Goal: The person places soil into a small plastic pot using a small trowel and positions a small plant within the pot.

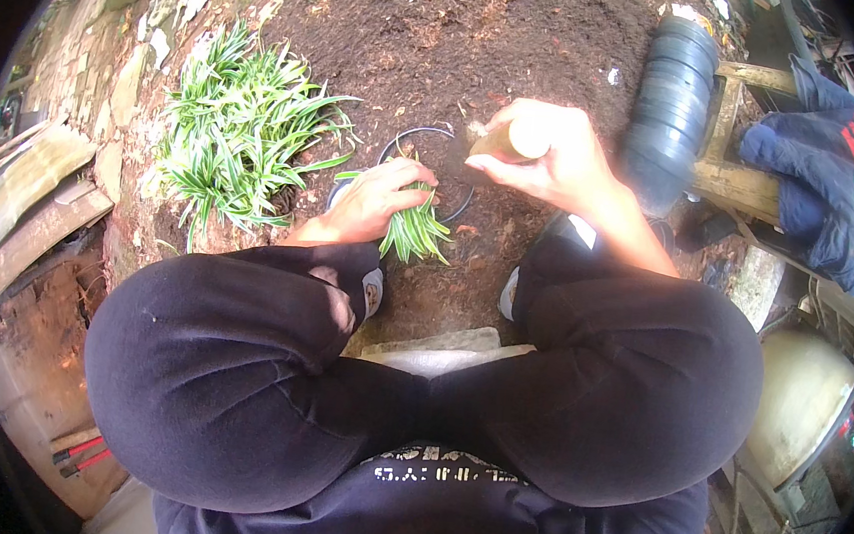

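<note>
My left hand (380, 199) grips a small green-and-white striped spider plant (418, 238) by its base. Its leaves hang towards me over the near side of a round black plant pot, whose thin rim (466, 206) shows beside the hand. In my right hand (567, 157), just right of the pot, is a tan, roughly cylindrical object (506, 147) with a pale round end. It is held tilted; its far end is blurred against the brown soil (445, 35), so whether it is a scoop or a handle cannot be told.
Loose spider plants (249, 132) lie heaped at the left. A stack of black pots (668, 113) lies at the right by a wooden frame (738, 186) draped with navy cloth (811, 162). Boards (34, 198), red-handled tools (85, 458) and a pale container (796, 401) lie around.
</note>
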The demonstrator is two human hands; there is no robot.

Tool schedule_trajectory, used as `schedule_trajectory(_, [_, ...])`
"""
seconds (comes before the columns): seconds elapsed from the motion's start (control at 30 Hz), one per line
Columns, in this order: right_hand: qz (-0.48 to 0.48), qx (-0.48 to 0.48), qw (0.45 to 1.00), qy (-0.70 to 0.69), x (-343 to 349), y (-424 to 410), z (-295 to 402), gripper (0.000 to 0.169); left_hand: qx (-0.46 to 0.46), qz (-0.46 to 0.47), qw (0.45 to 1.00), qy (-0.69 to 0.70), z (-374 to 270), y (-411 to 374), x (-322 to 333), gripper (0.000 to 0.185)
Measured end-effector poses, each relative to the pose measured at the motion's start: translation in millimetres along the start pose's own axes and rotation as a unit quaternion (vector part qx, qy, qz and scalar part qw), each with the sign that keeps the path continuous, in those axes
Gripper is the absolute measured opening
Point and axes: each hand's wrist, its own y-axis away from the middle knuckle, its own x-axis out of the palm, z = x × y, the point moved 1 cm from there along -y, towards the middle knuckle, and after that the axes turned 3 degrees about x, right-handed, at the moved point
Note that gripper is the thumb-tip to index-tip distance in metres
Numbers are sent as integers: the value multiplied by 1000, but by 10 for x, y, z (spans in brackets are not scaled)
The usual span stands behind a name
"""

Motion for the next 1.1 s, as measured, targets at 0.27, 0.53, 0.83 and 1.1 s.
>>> schedule_trajectory(0.27, [39,34,997,63,3,28,-20,27,12,-1,1000,2,-15,-43,36,39])
schedule_trajectory(0.53, [25,18,996,80,9,13,44,28,4,6,1000,3,-13,-59,8,43])
schedule_trajectory(0.83, [4,2,999,48,-50,-59,69,32,6,5,1000,4,-26,-65,-27,42])
schedule_trajectory(1.1, [74,-57,994,65,-12,-64,53,33,6,-9,1000,1,-28,-38,-3,42])
